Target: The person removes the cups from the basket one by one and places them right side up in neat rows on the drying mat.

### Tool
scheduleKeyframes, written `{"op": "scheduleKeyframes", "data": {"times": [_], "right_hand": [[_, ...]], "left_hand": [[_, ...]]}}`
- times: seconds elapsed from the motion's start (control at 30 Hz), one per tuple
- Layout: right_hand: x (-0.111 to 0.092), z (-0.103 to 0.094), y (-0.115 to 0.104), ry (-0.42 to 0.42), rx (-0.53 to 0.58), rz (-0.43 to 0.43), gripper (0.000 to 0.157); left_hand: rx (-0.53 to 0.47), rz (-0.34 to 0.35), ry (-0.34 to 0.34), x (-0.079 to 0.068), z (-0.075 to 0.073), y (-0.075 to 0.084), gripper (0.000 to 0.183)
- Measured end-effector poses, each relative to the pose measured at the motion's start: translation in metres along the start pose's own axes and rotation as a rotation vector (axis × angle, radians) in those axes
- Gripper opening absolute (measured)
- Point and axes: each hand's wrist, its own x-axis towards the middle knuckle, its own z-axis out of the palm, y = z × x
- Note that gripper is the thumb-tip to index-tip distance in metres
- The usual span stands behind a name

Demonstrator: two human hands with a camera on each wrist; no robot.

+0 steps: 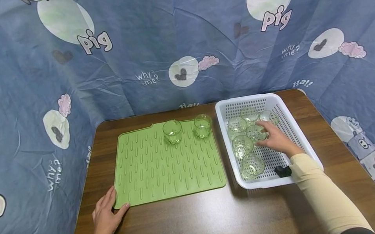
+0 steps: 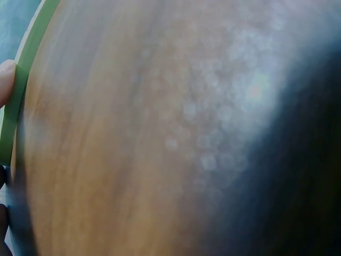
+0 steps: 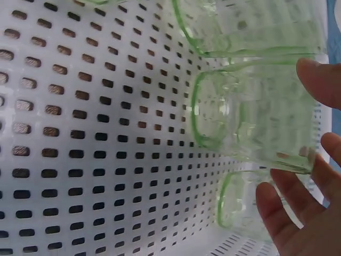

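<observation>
My left hand (image 1: 106,216) rests at the front left corner of a green drying mat (image 1: 152,173), fingers beside its left edge, thumb (image 2: 6,80) on its front edge. Over a white perforated basket (image 1: 314,147), my right hand (image 1: 277,138) spreads its thumb and fingers around the rim of a clear green-tinted drinking glass (image 1: 254,134). In the right wrist view, the thumb (image 3: 322,80) overlaps one side of this glass (image 3: 250,109), with loosely spread fingertips near the other side. Several similar glasses (image 1: 252,164) stand in the basket, mostly along its left.
Two glasses stand on the mat, one near its back middle (image 1: 173,132) and another at its back right (image 1: 203,126). The brown wooden table (image 1: 194,223) extends in front of mat and basket. A blue printed cloth (image 1: 150,50) hangs behind and at both sides.
</observation>
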Motion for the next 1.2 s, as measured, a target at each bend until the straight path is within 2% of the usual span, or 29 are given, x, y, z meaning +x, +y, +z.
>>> {"op": "scheduleKeyframes", "data": {"times": [0.2, 0.4, 0.63, 0.83, 1.2], "right_hand": [[0.005, 0.004, 0.0, -0.049, 0.007, 0.036, 0.089], [0.006, 0.006, 0.002, -0.052, 0.014, 0.036, 0.088], [0.007, 0.005, 0.007, -0.052, 0.076, 0.056, 0.085], [0.008, 0.002, 0.012, -0.048, 0.113, 0.024, 0.091], [0.006, 0.0, 0.01, -0.05, 0.108, 0.01, 0.087]], "left_hand": [[0.003, 0.003, 0.002, 0.001, 0.0, -0.001, 0.084], [-0.009, 0.007, 0.005, 0.001, -0.002, 0.0, 0.083], [-0.002, 0.001, 0.001, 0.002, -0.002, 0.002, 0.083], [-0.006, 0.006, 0.008, 0.001, -0.002, 0.003, 0.082], [-0.009, 0.003, 0.003, 0.001, -0.001, 0.0, 0.084]]}}
